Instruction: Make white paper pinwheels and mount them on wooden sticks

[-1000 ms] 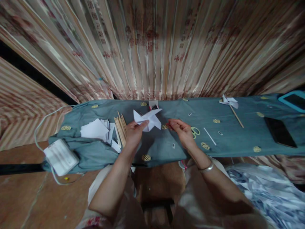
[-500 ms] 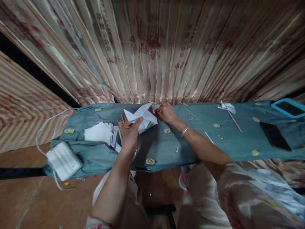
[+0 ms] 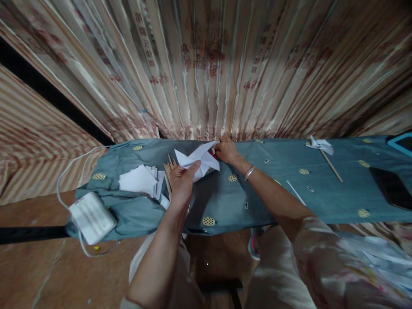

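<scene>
My left hand [image 3: 183, 182] is closed on a folded white paper pinwheel [image 3: 197, 160], holding it just above the blue-grey cloth [image 3: 225, 201]. My right hand [image 3: 226, 150] reaches to the far edge of the cloth beside the pinwheel, its fingers curled around a small red and dark object that I cannot make out. A silver bangle [image 3: 249, 173] sits on my right wrist. Thin wooden sticks [image 3: 168, 168] lie just left of my left hand, next to a pile of white paper squares [image 3: 140, 180].
A finished pinwheel on a stick [image 3: 322, 149] lies at the right. A dark phone [image 3: 390, 187] and a teal-cased device [image 3: 401, 143] sit at the far right. A white power adapter [image 3: 92, 217] with cable rests at the left end. Patterned curtains [image 3: 206, 68] hang behind.
My right hand moved from the middle of the cloth to its far edge beside the pinwheel. My left hand lifted the pinwheel slightly further away. The view shifted a little.
</scene>
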Demonstrator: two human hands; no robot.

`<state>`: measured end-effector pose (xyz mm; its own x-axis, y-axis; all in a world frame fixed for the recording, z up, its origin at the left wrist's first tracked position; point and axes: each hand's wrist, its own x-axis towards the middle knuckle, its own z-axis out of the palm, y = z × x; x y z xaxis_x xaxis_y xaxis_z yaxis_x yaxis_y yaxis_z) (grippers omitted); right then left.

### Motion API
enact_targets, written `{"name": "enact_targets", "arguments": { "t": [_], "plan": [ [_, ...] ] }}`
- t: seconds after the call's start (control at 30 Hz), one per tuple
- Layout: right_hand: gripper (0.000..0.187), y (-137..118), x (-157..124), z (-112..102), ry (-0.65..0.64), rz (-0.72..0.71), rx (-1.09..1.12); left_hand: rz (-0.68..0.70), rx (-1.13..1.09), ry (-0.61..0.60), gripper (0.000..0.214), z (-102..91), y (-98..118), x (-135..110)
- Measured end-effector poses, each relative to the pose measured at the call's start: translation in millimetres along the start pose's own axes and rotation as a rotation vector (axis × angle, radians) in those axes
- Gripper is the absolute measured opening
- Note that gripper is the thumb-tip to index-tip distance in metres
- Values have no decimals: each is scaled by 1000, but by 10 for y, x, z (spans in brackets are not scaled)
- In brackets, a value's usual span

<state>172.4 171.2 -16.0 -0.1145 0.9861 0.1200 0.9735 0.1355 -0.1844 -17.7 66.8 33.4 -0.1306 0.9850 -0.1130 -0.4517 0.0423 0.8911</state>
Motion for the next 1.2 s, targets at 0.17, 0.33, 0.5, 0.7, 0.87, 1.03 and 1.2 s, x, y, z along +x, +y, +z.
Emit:
{"name": "enact_targets", "arguments": {
  "t": [0.17,0.33,0.5,0.7,0.87,1.03,1.2],
  "plan": [
    [24,24,-3,14,-9,-23,4,-9,14,10,36,4,16,-2],
    [24,30,19,38,-15,-42,5,-15,33,11,34,3,16,-8],
    [24,59,18,74,-6,-46,24,-10,4,-6,32,-4,0,-6],
    [16,116,46,118,6,-16,80,-4,22,-5,30,-3,-9,-7],
    [12,101,105,163,-3,-4,115,-1,15,-4,32,18,-7,-5],
    [15,106,120,226,10,-11,167,-13,22,-6,34,22,-4,-1],
    [18,179,107,312,65,-10,272,-5,6,-8,34,14,-32,13]
  ]
}}
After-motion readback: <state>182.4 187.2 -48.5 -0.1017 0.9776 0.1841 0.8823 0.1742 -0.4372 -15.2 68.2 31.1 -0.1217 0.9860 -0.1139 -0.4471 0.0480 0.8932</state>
